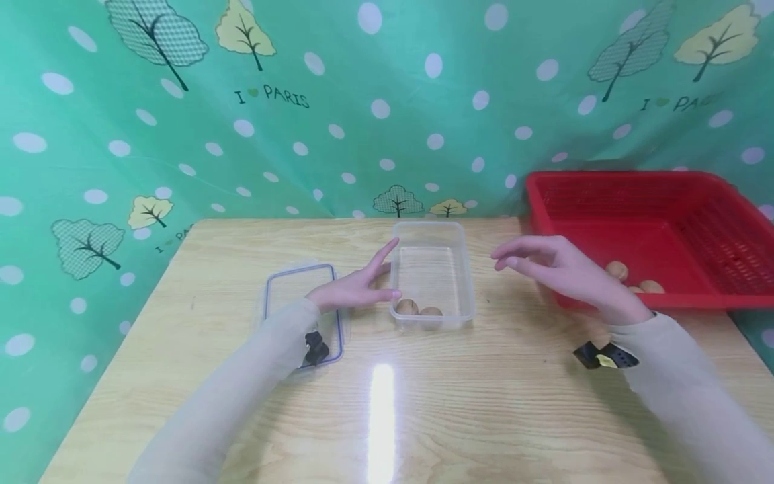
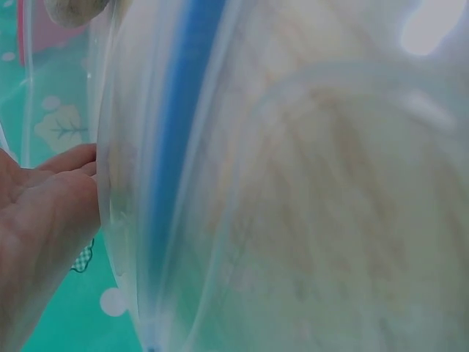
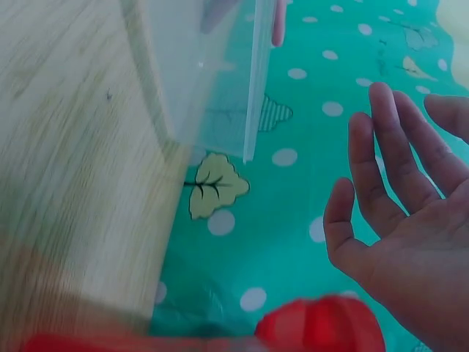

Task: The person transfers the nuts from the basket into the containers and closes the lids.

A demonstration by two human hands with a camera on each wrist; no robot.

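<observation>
A clear plastic container (image 1: pixel 426 269) stands on the table with two walnuts (image 1: pixel 407 307) at its near end. At its left wall, my left hand (image 1: pixel 357 288) has the thumb and fingers spread, the fingertips right at the rim. My right hand (image 1: pixel 559 269) is raised between the container and a red basket (image 1: pixel 695 301), fingers loosely bent. Nothing shows in that hand (image 3: pixel 407 202) in the right wrist view. Under my left forearm lies a clear lid (image 1: pixel 290 289) with a blue seal, partly hidden by the sleeve; its blue seal (image 2: pixel 183 110) fills much of the left wrist view.
The red basket at the right holds a few walnuts (image 1: pixel 617 270) near its front left corner. A green patterned cloth (image 1: pixel 338 81) hangs behind the wooden table (image 1: pixel 484 417). Light glares off the table's front middle.
</observation>
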